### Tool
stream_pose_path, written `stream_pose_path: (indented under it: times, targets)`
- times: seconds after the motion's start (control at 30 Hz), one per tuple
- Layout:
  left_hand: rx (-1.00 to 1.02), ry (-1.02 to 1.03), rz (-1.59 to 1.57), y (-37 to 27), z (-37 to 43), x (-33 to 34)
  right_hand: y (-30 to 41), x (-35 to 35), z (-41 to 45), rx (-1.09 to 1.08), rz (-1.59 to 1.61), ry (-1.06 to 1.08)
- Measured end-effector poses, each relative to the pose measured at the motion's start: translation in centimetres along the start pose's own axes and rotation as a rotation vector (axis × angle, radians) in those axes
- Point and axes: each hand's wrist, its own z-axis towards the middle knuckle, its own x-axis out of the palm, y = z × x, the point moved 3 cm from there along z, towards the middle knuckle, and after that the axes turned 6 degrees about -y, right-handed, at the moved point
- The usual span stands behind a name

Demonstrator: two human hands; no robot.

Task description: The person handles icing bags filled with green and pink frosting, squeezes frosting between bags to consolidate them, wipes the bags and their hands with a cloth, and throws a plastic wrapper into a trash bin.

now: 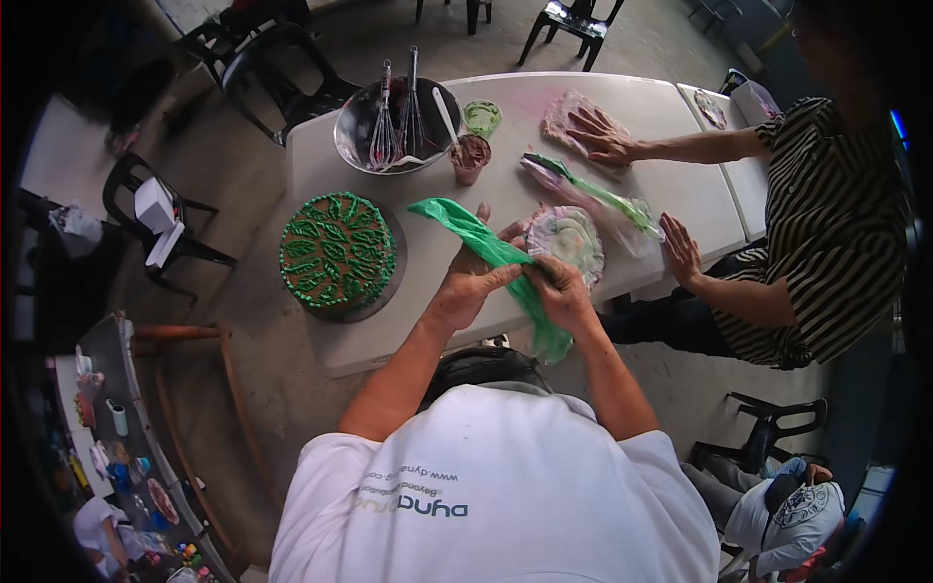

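Both my hands hold a green plastic piping bag in front of me, its narrow end pointing to the upper left. My left hand cradles it from below near the middle. My right hand pinches it farther down, where the loose plastic hangs below. To the left stands a round cake with brown icing, green piped leaves and a green beaded border. Just beyond my right hand lies a small plate or cloth-like round with pale green and pink smears.
A metal bowl holds whisks. Cups of brown cream and green cream stand beside it. More piping bags lie to the right. A co-worker in a striped shirt presses one hand on a pink-stained cloth.
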Motion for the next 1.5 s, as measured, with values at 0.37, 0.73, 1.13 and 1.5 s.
stream_pose_path:
  times: [0.37,0.73,1.13,1.5]
  targets:
    - [-0.048,-0.101,0.072,2.4,-0.3,0.7,-1.3,1.4,0.0,-0.07,-0.15,-0.048]
    - [-0.171,-0.253,-0.268,2.2,0.1,1.5,0.6,0.3,-1.0,-0.059,-0.214,0.026]
    - [-0.129,-0.23,-0.241,1.7,0.9,0.2,2.0,0.1,-2.0,0.004,-0.223,0.061]
    - [-0.096,-0.207,-0.172,0.0,0.8,0.7,-0.4,-0.4,-2.7,0.05,-0.336,0.084]
